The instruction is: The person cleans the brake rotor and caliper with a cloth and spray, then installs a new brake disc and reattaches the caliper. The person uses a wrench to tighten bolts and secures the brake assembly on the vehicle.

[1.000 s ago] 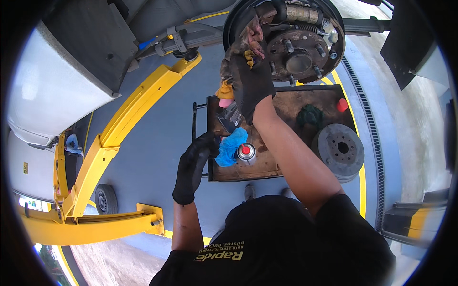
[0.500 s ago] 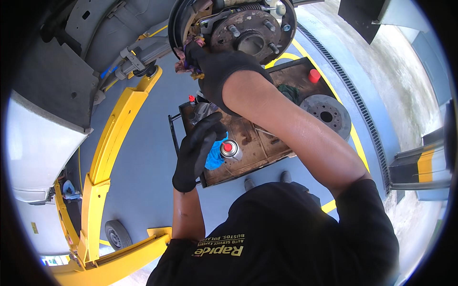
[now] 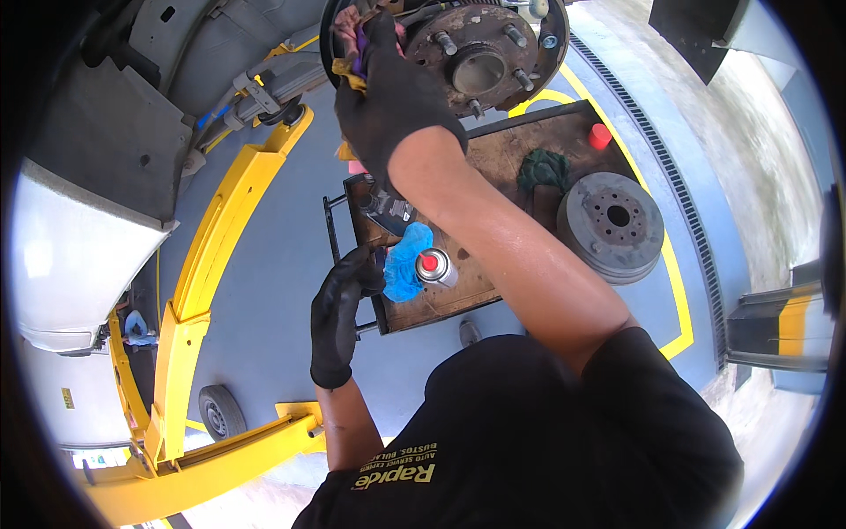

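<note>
My gloved right hand (image 3: 383,101) grips a dirty pink, purple and yellow rag (image 3: 346,35) against the left side of the exposed brake assembly (image 3: 458,53), where wheel studs surround the rusty hub. My gloved left hand (image 3: 348,286) is lower, by the left end of a metal cart (image 3: 493,141), its fingers curled; what they hold, if anything, is hidden. Beside it lie a crumpled blue glove or cloth (image 3: 403,264) and a spray can (image 3: 441,275) with a red top. A dark bottle or package (image 3: 388,212) is partly covered by my right arm.
A brake drum (image 3: 608,238), dark green rag (image 3: 542,167) and red cap (image 3: 599,135) sit on the cart. A yellow lift arm (image 3: 220,229) runs along the left below the raised vehicle (image 3: 88,238). A tire (image 3: 222,412) is on the floor.
The view has shifted. My right hand and rag moved down the brake assembly's left side, then back up in the last half second. My left hand stays low by the cart.
</note>
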